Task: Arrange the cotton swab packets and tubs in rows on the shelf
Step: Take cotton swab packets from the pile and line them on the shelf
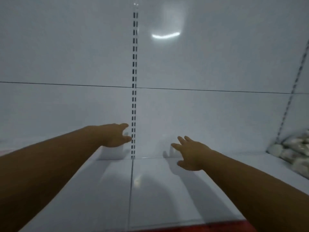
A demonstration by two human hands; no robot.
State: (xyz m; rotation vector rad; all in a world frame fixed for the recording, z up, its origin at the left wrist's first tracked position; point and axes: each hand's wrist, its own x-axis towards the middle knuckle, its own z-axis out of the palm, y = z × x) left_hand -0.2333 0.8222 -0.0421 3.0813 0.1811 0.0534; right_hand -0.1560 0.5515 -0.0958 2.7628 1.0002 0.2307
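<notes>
White shelf [167,190]; blurred packets [294,153] cut off. Grip of right hand [190,154] apart; left hand [113,136] grip blurred, cannot tell.

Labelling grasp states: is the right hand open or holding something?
Open: the right hand hovers over the shelf, fingers spread, holding nothing.
</notes>
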